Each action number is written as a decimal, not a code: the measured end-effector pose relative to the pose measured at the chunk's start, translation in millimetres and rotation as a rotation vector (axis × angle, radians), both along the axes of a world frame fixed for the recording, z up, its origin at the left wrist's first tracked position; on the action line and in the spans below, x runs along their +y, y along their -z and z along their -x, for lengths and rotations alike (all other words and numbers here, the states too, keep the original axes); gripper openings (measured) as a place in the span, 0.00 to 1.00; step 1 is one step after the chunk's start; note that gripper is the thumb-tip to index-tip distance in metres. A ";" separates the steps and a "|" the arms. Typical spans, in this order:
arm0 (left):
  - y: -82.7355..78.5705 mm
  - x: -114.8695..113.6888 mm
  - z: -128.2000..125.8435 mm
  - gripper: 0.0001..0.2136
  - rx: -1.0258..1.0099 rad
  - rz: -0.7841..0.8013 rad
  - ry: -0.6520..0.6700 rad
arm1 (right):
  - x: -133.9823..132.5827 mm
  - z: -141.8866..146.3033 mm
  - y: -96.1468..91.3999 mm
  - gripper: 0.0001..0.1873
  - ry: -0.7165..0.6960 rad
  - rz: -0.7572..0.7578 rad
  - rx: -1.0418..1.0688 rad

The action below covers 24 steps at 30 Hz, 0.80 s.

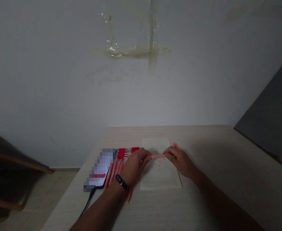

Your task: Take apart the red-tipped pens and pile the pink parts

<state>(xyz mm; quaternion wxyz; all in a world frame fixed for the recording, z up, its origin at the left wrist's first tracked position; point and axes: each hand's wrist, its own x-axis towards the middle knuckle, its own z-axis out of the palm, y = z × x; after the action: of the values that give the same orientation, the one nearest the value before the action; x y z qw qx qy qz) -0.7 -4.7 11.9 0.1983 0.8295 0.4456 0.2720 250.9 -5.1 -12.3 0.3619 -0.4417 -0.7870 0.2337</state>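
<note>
A slim pink stick (157, 156), perhaps a pencil or pen, lies level between my hands, just above a pale sheet of paper (160, 179). My left hand (135, 163), with a black band at the wrist, pinches its left end. The fingertips of my right hand (181, 162) are closed on its other end. Partly covered by my left hand and forearm are several similar pink sticks (115, 173) and a group of red pens (125, 152) with clear barrels. A few more pink pieces (175, 145) show just beyond my right hand.
A phone-like device (101, 166), blurred out, lies at the table's left side with a black cable (90, 199). Behind the wooden table (165, 211) stands a white wall with peeling tape (131, 52). A dark panel (270, 122) rises at the right; wooden-framed furniture (20, 162) is at lower left.
</note>
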 end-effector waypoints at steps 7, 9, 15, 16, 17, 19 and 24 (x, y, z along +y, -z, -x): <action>0.0 -0.1 -0.2 0.12 0.032 -0.019 -0.003 | -0.3 1.1 2.9 0.03 -0.002 -0.039 -0.020; -0.4 -0.5 -0.1 0.12 0.033 -0.020 -0.002 | -1.9 2.2 3.2 0.09 0.013 -0.031 -0.002; -0.1 -1.7 -1.5 0.10 0.031 -0.017 -0.003 | -3.3 5.5 0.3 0.09 -0.043 -0.012 -0.032; 0.0 -1.6 -1.8 0.09 0.033 -0.016 -0.004 | -2.9 5.8 0.5 0.09 -0.051 -0.015 -0.040; 0.1 -1.5 -2.0 0.09 0.032 -0.014 -0.005 | -2.3 5.9 1.1 0.08 -0.050 -0.026 -0.047; 0.7 -1.0 -2.3 0.09 0.021 -0.008 -0.008 | -1.0 5.9 3.1 0.04 -0.023 -0.068 -0.060; 3.5 -0.7 -3.1 0.08 -0.022 0.002 0.002 | 0.9 4.9 5.3 0.04 0.027 -0.158 -0.064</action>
<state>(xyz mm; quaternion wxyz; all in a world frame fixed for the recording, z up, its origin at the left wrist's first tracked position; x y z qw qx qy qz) 2.4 -5.4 8.4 0.2044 0.8267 0.4428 0.2804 246.0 -4.2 -17.6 0.3736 -0.4295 -0.8080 0.1518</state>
